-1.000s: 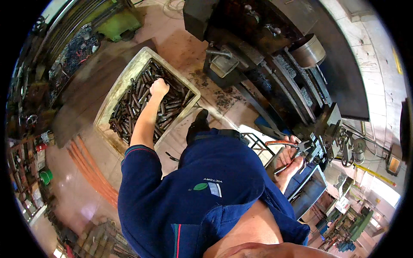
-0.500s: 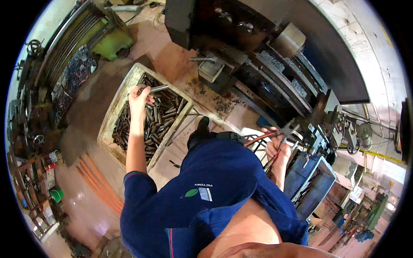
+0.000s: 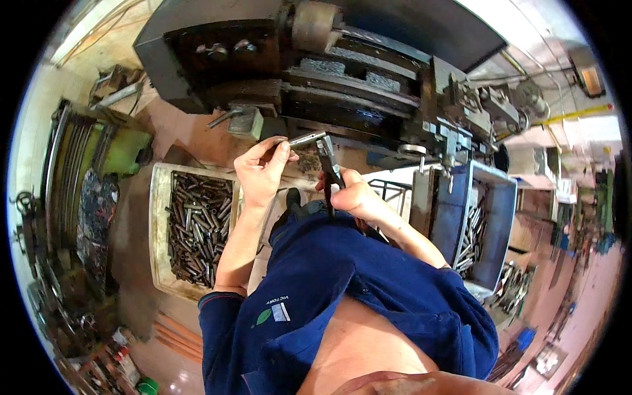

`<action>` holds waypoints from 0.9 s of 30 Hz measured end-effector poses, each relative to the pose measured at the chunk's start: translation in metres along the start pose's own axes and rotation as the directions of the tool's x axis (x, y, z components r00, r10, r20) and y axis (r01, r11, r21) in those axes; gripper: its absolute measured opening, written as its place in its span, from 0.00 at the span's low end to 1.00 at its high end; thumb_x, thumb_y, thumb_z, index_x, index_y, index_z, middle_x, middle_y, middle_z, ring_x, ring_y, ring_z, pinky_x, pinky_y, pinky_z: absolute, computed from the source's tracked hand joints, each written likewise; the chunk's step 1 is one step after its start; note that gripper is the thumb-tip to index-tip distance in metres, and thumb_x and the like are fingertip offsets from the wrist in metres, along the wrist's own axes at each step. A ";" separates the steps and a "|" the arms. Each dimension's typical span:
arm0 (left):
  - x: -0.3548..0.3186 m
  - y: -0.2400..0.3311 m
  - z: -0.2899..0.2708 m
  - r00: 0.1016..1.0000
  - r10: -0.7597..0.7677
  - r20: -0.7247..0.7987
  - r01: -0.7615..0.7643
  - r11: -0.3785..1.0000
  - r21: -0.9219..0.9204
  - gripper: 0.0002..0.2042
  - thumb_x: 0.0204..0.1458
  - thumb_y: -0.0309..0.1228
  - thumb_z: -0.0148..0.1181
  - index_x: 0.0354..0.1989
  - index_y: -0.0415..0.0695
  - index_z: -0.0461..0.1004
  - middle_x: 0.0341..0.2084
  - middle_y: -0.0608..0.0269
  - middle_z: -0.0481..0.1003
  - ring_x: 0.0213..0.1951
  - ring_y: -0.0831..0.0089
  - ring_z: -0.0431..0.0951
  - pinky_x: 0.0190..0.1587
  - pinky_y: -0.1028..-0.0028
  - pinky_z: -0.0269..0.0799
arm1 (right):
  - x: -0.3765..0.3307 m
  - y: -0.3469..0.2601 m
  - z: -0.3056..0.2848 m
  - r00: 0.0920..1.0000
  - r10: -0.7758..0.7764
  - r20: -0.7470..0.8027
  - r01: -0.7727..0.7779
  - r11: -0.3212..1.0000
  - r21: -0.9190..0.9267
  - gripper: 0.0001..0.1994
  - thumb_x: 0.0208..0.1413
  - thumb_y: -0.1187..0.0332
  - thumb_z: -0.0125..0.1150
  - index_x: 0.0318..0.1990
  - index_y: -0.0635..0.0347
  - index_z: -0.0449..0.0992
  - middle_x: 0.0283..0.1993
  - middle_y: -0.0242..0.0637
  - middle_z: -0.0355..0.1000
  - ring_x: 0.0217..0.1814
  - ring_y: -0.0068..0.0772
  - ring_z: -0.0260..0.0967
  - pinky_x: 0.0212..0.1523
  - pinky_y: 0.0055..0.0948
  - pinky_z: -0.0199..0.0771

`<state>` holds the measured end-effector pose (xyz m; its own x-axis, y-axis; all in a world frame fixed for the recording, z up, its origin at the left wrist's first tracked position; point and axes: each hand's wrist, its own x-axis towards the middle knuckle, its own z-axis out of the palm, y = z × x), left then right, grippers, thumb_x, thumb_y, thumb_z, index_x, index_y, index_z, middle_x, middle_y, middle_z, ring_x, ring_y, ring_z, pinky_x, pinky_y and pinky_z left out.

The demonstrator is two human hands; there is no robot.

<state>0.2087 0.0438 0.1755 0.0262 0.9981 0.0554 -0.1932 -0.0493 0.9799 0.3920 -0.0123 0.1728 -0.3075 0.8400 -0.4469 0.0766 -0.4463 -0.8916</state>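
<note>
My left hand (image 3: 262,170) pinches a short metal rod (image 3: 307,139) between thumb and fingers, the rod pointing to the right. My right hand (image 3: 352,194) is closed round the handles of a pair of pliers (image 3: 327,161), jaws upward. The jaws are at the rod's free end; whether they clamp it cannot be made out. Left of my left forearm, a pale crate (image 3: 158,224) holds many dark and shiny metal rods (image 3: 201,227). Both hands are held in front of my body, close together.
A lathe (image 3: 355,85) stretches across the far side, with a handwheel (image 3: 413,149) near my right hand. On the right stands a blue bin (image 3: 507,217) containing bright metal rods (image 3: 472,240). A green machine (image 3: 122,151) stands at the left. Reddish bars (image 3: 178,339) lie on the floor.
My left hand has lifted the rod from over the crate and moved right. My right hand has brought the pliers left to the rod's end. The whole view has swung toward the lathe.
</note>
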 end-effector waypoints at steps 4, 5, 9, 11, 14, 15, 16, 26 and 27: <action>-0.007 -0.011 0.016 0.998 0.007 0.056 -0.009 1.000 0.019 0.08 0.49 0.23 0.57 0.35 0.30 0.73 0.24 0.59 0.75 0.26 0.73 0.77 0.31 0.79 0.73 | -0.006 0.011 -0.002 0.985 -0.088 -0.151 0.088 0.996 -0.006 0.17 0.31 0.66 0.53 0.31 0.68 0.67 0.24 0.38 0.65 0.28 0.30 0.63 0.29 0.27 0.62; -0.008 -0.015 0.018 0.997 0.026 0.072 -0.029 0.999 0.036 0.08 0.48 0.22 0.57 0.35 0.31 0.73 0.25 0.59 0.75 0.26 0.74 0.77 0.31 0.80 0.73 | -0.006 0.012 -0.001 0.980 -0.083 -0.183 0.084 0.996 -0.004 0.16 0.31 0.66 0.53 0.30 0.67 0.67 0.23 0.38 0.65 0.28 0.31 0.63 0.29 0.27 0.62; -0.010 -0.020 0.026 0.993 0.037 0.116 -0.046 0.997 0.069 0.07 0.48 0.22 0.57 0.35 0.32 0.74 0.24 0.61 0.75 0.26 0.76 0.77 0.31 0.81 0.72 | -0.012 0.001 -0.004 0.980 0.014 -0.199 -0.032 0.996 -0.088 0.17 0.31 0.65 0.54 0.30 0.67 0.66 0.22 0.40 0.65 0.27 0.33 0.64 0.29 0.30 0.63; -0.007 -0.020 0.027 0.987 0.062 0.145 -0.075 0.994 0.082 0.07 0.48 0.22 0.57 0.34 0.32 0.74 0.24 0.61 0.75 0.26 0.76 0.77 0.30 0.81 0.72 | -0.012 0.004 -0.003 0.973 0.004 -0.229 -0.029 0.994 -0.109 0.17 0.31 0.65 0.54 0.30 0.68 0.66 0.21 0.41 0.64 0.27 0.34 0.64 0.29 0.31 0.63; -0.002 -0.020 0.028 0.982 0.033 0.188 -0.047 0.996 0.074 0.07 0.49 0.23 0.57 0.34 0.32 0.74 0.24 0.61 0.75 0.26 0.76 0.76 0.31 0.81 0.72 | -0.008 0.012 -0.001 0.950 -0.064 -0.307 0.000 0.979 -0.204 0.17 0.31 0.65 0.54 0.30 0.68 0.66 0.20 0.42 0.64 0.26 0.35 0.65 0.29 0.33 0.64; 0.001 -0.020 0.027 0.979 0.012 0.202 -0.026 0.997 0.067 0.07 0.49 0.23 0.57 0.34 0.32 0.74 0.24 0.61 0.75 0.26 0.76 0.76 0.31 0.81 0.72 | -0.007 0.011 -0.001 0.940 -0.073 -0.334 -0.018 0.965 -0.263 0.18 0.31 0.65 0.54 0.31 0.68 0.66 0.21 0.42 0.64 0.26 0.35 0.65 0.29 0.33 0.64; 0.004 -0.021 0.026 0.973 -0.026 0.228 0.011 0.998 0.067 0.07 0.49 0.23 0.57 0.34 0.32 0.73 0.24 0.61 0.75 0.26 0.76 0.76 0.31 0.80 0.72 | -0.006 0.010 0.000 0.930 -0.084 -0.359 -0.038 0.947 -0.320 0.18 0.30 0.65 0.54 0.31 0.68 0.66 0.21 0.42 0.64 0.26 0.35 0.64 0.30 0.33 0.64; 0.043 -0.053 -0.014 0.928 -0.255 0.272 0.261 0.965 0.015 0.09 0.50 0.23 0.53 0.39 0.33 0.70 0.19 0.61 0.73 0.23 0.76 0.75 0.25 0.83 0.66 | 0.023 0.024 -0.004 0.893 -0.065 -0.445 0.145 0.978 0.147 0.08 0.33 0.74 0.52 0.26 0.60 0.65 0.23 0.29 0.62 0.26 0.21 0.58 0.25 0.23 0.58; 0.042 -0.056 -0.015 0.906 -0.310 0.288 0.317 0.948 0.023 0.08 0.50 0.21 0.51 0.39 0.33 0.70 0.19 0.62 0.73 0.24 0.75 0.76 0.25 0.83 0.66 | 0.024 0.013 -0.004 0.870 -0.043 -0.492 0.097 0.992 0.084 0.08 0.33 0.75 0.52 0.26 0.59 0.64 0.23 0.28 0.61 0.26 0.18 0.56 0.25 0.22 0.57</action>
<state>0.2058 0.0889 0.1202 0.3658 0.9094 -0.1982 -0.1527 0.2687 0.9510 0.3894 0.0033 0.1503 0.1960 0.9014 -0.3861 -0.0332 -0.3874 -0.9213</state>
